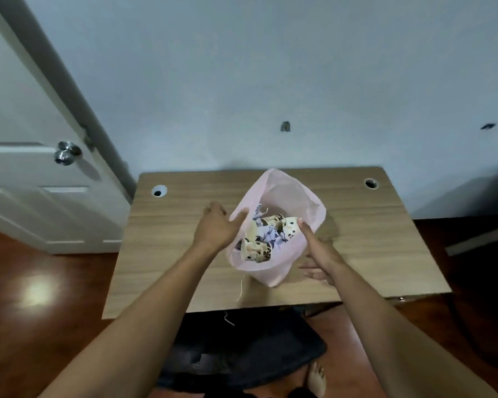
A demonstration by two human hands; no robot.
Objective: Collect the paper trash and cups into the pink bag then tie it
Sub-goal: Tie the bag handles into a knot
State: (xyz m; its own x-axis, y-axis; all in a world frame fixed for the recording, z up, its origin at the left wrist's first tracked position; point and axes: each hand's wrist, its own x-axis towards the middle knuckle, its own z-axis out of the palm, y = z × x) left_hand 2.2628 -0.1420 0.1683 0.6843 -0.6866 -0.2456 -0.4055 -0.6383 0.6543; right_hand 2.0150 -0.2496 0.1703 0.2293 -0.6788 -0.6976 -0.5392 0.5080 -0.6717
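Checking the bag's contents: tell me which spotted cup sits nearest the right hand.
The cup against the pink bag's right wall, beside the right hand's thumb; the others lie further left.

We see the bag (pixel 288 191) on the desk (pixel 184 268), cups (pixel 255 249) and crumpled paper (pixel 270 237) inside. Our left hand (pixel 216 225) and right hand (pixel 318 254) flank it.

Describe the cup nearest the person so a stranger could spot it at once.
Find the wooden desk; a pink bag sits open on it. Inside, among crumpled paper and other spotted cups, it is the cream cup lowest in view, nearest the person.
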